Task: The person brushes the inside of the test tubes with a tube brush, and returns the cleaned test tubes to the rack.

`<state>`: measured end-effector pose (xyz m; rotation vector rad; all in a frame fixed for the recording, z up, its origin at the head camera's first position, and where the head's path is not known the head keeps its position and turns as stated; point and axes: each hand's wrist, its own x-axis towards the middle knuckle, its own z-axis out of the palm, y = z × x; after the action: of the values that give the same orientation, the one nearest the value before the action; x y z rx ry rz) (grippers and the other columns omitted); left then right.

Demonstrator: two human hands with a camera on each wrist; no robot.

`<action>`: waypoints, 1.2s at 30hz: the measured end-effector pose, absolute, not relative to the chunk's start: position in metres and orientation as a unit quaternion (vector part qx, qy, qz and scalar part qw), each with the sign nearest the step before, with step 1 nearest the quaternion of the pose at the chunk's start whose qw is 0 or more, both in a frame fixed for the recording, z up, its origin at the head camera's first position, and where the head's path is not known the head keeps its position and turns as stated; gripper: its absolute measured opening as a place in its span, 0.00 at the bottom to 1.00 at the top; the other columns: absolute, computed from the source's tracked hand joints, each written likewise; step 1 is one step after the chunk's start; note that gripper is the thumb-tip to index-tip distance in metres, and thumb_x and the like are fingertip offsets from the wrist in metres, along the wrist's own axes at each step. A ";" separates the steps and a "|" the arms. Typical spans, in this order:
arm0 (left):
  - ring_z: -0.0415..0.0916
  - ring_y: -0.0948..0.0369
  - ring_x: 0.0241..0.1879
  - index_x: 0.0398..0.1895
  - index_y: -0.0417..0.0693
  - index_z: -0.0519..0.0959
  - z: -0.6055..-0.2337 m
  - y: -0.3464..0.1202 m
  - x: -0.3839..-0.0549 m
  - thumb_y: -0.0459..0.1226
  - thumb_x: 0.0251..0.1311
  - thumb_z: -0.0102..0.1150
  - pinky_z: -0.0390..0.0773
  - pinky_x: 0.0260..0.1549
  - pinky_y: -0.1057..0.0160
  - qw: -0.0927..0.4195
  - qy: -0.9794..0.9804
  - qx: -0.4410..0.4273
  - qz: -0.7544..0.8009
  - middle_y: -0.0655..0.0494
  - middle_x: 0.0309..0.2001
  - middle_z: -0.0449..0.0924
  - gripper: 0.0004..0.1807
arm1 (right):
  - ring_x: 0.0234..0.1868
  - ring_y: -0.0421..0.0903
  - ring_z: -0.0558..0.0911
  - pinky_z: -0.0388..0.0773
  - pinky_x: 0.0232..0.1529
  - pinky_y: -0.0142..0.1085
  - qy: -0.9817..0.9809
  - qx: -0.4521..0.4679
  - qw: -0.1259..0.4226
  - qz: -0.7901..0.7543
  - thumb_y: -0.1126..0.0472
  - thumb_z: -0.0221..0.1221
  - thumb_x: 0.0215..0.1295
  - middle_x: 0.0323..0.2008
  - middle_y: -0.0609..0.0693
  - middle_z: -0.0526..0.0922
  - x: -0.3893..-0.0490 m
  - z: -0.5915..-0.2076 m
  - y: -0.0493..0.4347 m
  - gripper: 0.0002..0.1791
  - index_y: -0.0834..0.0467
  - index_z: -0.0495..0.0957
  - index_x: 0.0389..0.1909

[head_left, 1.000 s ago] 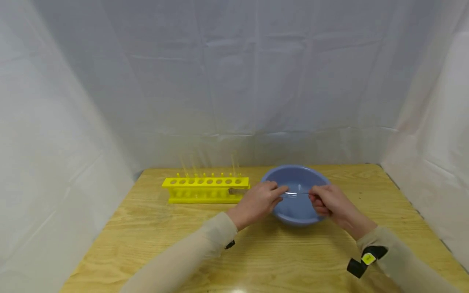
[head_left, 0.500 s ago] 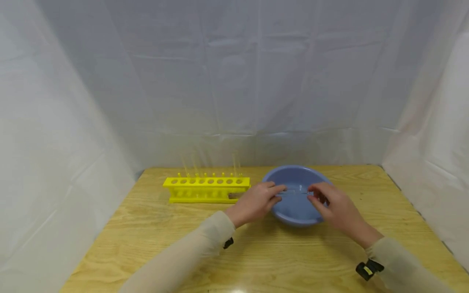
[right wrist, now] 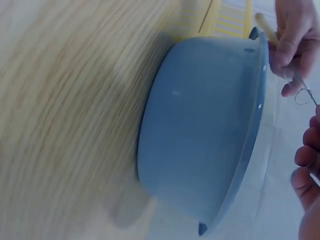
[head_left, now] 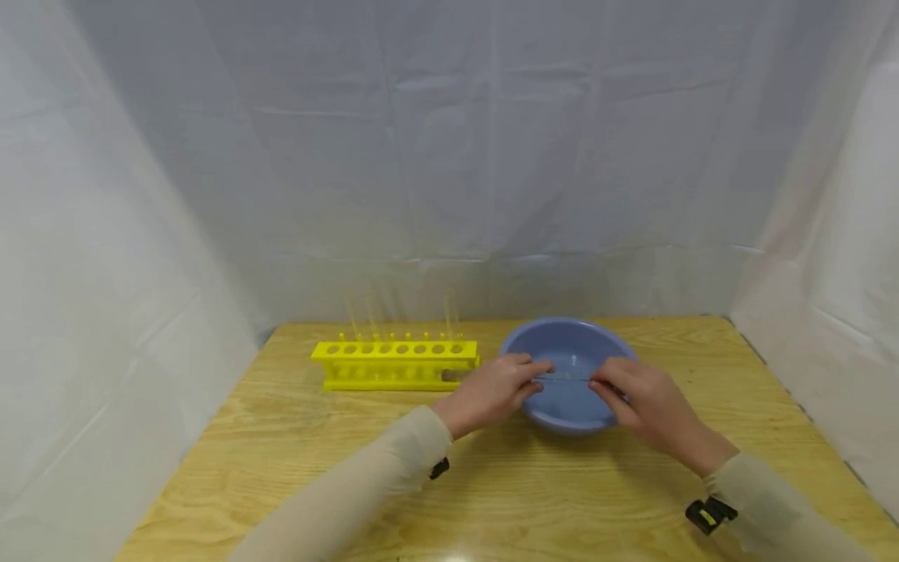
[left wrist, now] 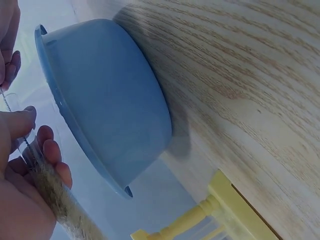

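Over the blue basin, my left hand grips a clear glass test tube, seen close in the left wrist view. A test tube brush with brownish bristles lies inside that tube, its bristle end toward the left. The brush's twisted wire comes out of the tube's mouth. My right hand pinches this wire between thumb and fingers, to the right of the tube. Both hands are above the basin's near half, apart from each other.
A yellow test tube rack stands left of the basin on the wooden table. Several clear tubes are upright on its back pegs. White sheeting hangs behind and at both sides.
The right hand's fingers loosened half a second ago and now pinch the wire again, with the hand turned slightly. Bristles by the rack shifted slightly. The left hand stays nearly in place.
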<state>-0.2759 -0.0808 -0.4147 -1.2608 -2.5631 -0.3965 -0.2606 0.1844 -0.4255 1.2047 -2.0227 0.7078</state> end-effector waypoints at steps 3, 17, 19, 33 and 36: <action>0.77 0.64 0.37 0.63 0.53 0.77 -0.415 -0.080 -0.275 0.39 0.72 0.58 0.78 0.39 0.68 0.142 -0.879 -0.438 -0.128 0.57 0.42 0.81 0.18 | 0.23 0.30 0.68 0.68 0.25 0.25 -0.805 0.426 0.252 0.328 0.72 0.65 0.62 0.24 0.39 0.74 -0.257 -0.423 0.184 0.14 0.49 0.77 0.33; 0.80 0.62 0.36 0.61 0.53 0.79 -0.417 -0.074 -0.275 0.41 0.70 0.61 0.81 0.38 0.65 0.191 -0.868 -0.453 -0.076 0.57 0.38 0.81 0.18 | 0.15 0.40 0.62 0.55 0.21 0.40 -0.727 0.159 -0.163 0.648 0.62 0.49 0.77 0.15 0.44 0.60 -0.259 -0.404 0.183 0.19 0.58 0.64 0.21; 0.81 0.61 0.38 0.62 0.53 0.79 -0.416 -0.073 -0.275 0.41 0.70 0.60 0.81 0.39 0.65 0.187 -0.869 -0.452 -0.077 0.57 0.40 0.82 0.19 | 0.16 0.40 0.62 0.52 0.23 0.41 -0.704 0.137 -0.184 0.672 0.62 0.48 0.77 0.16 0.43 0.58 -0.260 -0.404 0.184 0.19 0.56 0.63 0.21; 0.79 0.64 0.38 0.66 0.53 0.75 -0.408 -0.075 -0.273 0.40 0.74 0.54 0.79 0.40 0.69 0.109 -0.888 -0.431 -0.118 0.57 0.45 0.82 0.19 | 0.30 0.34 0.78 0.75 0.31 0.28 -0.798 0.426 0.332 0.268 0.53 0.58 0.74 0.31 0.43 0.80 -0.266 -0.430 0.186 0.11 0.57 0.80 0.40; 0.79 0.64 0.39 0.66 0.53 0.75 -0.408 -0.076 -0.273 0.40 0.74 0.54 0.79 0.41 0.68 0.104 -0.888 -0.431 -0.126 0.56 0.46 0.82 0.19 | 0.29 0.36 0.79 0.76 0.29 0.29 -0.776 0.445 0.381 0.232 0.47 0.49 0.78 0.32 0.45 0.81 -0.267 -0.429 0.187 0.21 0.59 0.81 0.38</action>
<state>-0.2733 -0.0762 -0.4082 -1.2703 -2.6173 -0.3713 -0.2669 0.1866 -0.4292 1.1365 -1.9819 0.5916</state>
